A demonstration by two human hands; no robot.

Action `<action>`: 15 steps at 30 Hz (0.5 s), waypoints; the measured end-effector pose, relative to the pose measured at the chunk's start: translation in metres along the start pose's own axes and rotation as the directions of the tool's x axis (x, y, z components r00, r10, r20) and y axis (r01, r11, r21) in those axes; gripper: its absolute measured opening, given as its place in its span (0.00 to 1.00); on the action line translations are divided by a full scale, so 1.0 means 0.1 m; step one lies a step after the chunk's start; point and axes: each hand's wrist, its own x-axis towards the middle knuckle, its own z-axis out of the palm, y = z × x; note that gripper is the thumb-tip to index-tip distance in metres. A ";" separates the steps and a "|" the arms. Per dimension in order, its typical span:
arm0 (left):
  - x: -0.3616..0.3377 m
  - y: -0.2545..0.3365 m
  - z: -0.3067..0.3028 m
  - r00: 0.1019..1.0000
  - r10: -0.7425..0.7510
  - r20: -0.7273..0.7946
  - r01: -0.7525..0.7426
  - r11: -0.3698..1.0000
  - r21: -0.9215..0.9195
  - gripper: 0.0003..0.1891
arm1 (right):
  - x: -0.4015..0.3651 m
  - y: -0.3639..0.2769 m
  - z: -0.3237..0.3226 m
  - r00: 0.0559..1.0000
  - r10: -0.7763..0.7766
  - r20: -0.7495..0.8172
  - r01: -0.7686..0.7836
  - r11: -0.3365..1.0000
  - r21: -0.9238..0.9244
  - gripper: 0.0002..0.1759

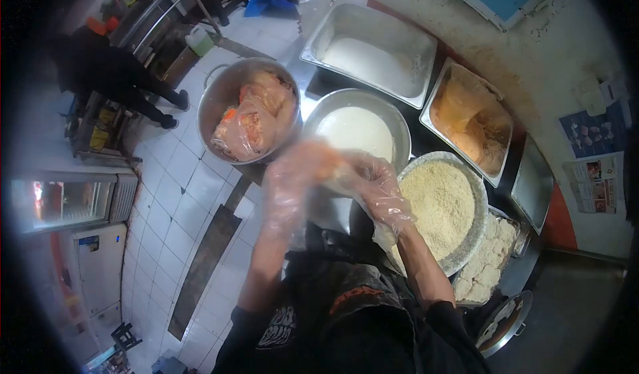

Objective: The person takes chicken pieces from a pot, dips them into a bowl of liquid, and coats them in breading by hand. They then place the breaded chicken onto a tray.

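Both of my hands wear clear plastic gloves and meet in front of me, at the near edge of the bowl of white liquid [356,128]. My left hand [287,178] is smeared by motion, its fingers not readable. A blurred orange-tinted patch [325,160] shows between the hands; I cannot tell what it is. My right hand [381,189] has its fingers curled in toward the left hand, beside the round tub of pale crumbs [439,204]. Left of the bowl stands a large metal pot [208,111] with reddish-orange food in clear plastic [256,121].
A steel pan with white contents [373,58] sits behind the bowl. Right of it is a pan of orange powder [459,118]. A tray of crumb-coated pieces [489,264] lies near the tub. On the tiled floor at left, a person in dark clothes [110,68] stands by a rack.
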 end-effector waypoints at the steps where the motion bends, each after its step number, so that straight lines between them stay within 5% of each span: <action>1: 0.01 -0.08 0.01 1.000 -0.022 0.001 0.022 0.997 -0.070 0.23 | -0.03 0.00 -0.01 1.000 0.003 -0.006 -0.003 1.000 -0.003 0.19; 3: 0.07 -0.30 -0.02 0.994 0.106 0.029 -0.105 0.994 -0.026 0.21 | -0.10 -0.01 -0.08 0.987 0.159 -0.034 -0.159 0.987 -0.006 0.16; 5: 0.08 -0.27 0.09 0.989 -0.146 -0.010 0.136 0.944 -0.301 0.19 | -0.14 0.17 -0.21 0.983 0.172 -0.056 -0.176 0.982 -0.063 0.15; 7: 0.10 -0.25 0.15 0.979 -0.202 -0.020 0.187 0.933 -0.307 0.18 | -0.16 0.30 -0.35 0.980 0.183 -0.079 -0.192 0.974 -0.119 0.14; 9: 0.11 -0.27 0.19 0.965 -0.261 -0.031 0.239 0.919 -0.313 0.17 | -0.19 0.31 -0.46 0.991 0.130 0.028 -0.131 0.990 0.049 0.13; 12: 0.19 -0.45 0.16 0.987 -0.146 -0.061 0.135 0.979 -0.155 0.13 | -0.25 0.11 -0.53 0.969 0.245 0.032 -0.235 0.955 -0.182 0.15; 13: 0.27 -0.53 0.10 0.997 0.057 0.056 -0.061 0.996 0.059 0.13 | -0.25 0.07 -0.51 0.969 0.246 0.029 -0.237 0.954 -0.185 0.15; 14: 0.32 -0.61 0.04 0.951 0.227 0.210 -0.275 0.930 0.243 0.13 | -0.25 0.06 -0.48 0.997 -0.033 -0.068 0.008 0.941 -0.339 0.16; 15: 0.33 -0.47 0.12 0.951 0.225 0.211 -0.273 0.931 0.241 0.13 | -0.25 0.04 -0.45 0.940 -0.321 -0.114 0.225 0.836 -0.501 0.17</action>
